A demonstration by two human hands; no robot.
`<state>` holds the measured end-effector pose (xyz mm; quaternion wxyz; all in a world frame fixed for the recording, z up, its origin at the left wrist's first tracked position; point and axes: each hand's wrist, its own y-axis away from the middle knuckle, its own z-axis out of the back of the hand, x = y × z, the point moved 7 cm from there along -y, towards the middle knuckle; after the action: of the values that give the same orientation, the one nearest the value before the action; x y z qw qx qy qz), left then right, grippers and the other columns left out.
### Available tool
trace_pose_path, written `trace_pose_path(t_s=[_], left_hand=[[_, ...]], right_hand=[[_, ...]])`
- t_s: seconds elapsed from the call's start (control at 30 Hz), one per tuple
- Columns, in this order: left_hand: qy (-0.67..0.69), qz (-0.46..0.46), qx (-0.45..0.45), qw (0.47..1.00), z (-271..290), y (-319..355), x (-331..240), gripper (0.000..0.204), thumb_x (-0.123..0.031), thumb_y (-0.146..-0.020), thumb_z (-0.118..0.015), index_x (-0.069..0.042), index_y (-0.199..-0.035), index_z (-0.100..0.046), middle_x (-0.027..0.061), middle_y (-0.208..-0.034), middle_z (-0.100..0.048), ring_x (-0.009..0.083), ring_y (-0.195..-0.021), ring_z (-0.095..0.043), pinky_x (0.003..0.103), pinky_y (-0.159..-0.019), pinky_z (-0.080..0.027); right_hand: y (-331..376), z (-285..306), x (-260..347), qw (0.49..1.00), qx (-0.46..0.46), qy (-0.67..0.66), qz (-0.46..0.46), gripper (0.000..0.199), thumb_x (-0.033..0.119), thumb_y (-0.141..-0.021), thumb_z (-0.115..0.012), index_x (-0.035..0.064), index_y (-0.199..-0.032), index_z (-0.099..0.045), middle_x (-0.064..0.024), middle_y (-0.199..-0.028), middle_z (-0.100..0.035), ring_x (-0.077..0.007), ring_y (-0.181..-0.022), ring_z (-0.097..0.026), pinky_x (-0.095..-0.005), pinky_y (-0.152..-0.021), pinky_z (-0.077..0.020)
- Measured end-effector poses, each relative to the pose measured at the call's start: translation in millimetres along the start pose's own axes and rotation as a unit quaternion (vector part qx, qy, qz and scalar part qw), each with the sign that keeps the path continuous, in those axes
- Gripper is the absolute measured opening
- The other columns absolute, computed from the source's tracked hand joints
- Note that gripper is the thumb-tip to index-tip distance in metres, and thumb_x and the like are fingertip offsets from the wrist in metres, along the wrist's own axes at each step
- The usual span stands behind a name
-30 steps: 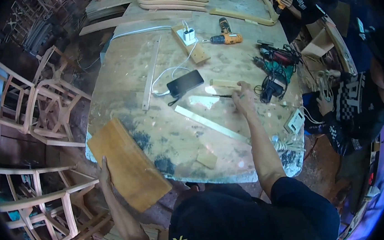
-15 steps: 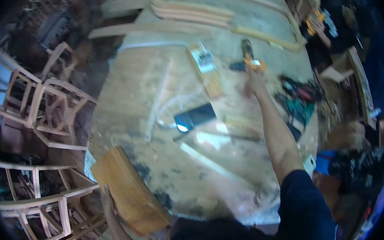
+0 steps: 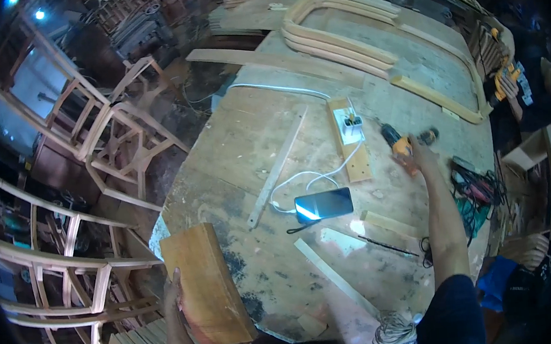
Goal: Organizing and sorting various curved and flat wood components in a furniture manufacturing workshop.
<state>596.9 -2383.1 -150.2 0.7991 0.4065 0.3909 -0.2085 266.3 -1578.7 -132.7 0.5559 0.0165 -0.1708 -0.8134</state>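
Observation:
My left hand [image 3: 174, 305] grips a thick rectangular wooden board [image 3: 205, 284] by its left edge, holding it over the near left corner of the workbench [image 3: 240, 142]. My right arm stretches across the bench, and my right hand [image 3: 420, 155] closes around the handle of an orange cordless drill [image 3: 399, 141] lying at the far right. A dark smartphone [image 3: 323, 204] lies face up mid-bench, plugged by a white cable into a power strip [image 3: 350, 125] mounted on a wooden block.
Thin wood strips [image 3: 276, 168] and a flat batten [image 3: 337, 278] lie on the bench. Curved wooden chair parts [image 3: 336, 35] are stacked at the far side. Unfinished chair frames [image 3: 102, 135] stand at the left. Power tools and cables [image 3: 477, 190] crowd the right edge.
My right hand has left the wood pieces near the phone and reached far across the bench to the orange drill. My view has tilted leftward and forward. The board stays in my left hand.

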Motion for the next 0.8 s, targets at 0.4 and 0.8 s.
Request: trace_pose_path(t_s=[0.4, 0.8], left_hand=[[-0.102, -0.019, -0.059, 0.993, 5, 6, -9, 0.073, -0.051, -0.095, -0.058, -0.009, -0.151, -0.038, 0.0205, -0.137, -0.056, 0.0321, -0.126, -0.054, 0.041, -0.103, -0.043], [-0.223, 0.019, -0.1, 0.969, -2, 54, -57, 0.08, -0.064, -0.09, -0.056, -0.008, -0.145, -0.046, 0.0243, -0.138, -0.055, 0.0359, -0.128, -0.053, 0.043, -0.104, -0.043]], right_hand=[[20, -17, -16, 0.998, -0.02, 0.049, 0.033, 0.066, 0.019, -0.067, -0.075, 0.0112, -0.128, -0.052, -0.017, -0.12, -0.061, -0.0377, -0.116, -0.059, -0.0531, -0.093, -0.0485], [171, 101, 80, 0.944, -0.218, -0.206, 0.14, 0.055, 0.028, -0.069, -0.079, 0.0047, -0.114, -0.056, -0.0198, -0.106, -0.068, -0.0391, -0.099, -0.065, -0.0467, -0.082, -0.0525]])
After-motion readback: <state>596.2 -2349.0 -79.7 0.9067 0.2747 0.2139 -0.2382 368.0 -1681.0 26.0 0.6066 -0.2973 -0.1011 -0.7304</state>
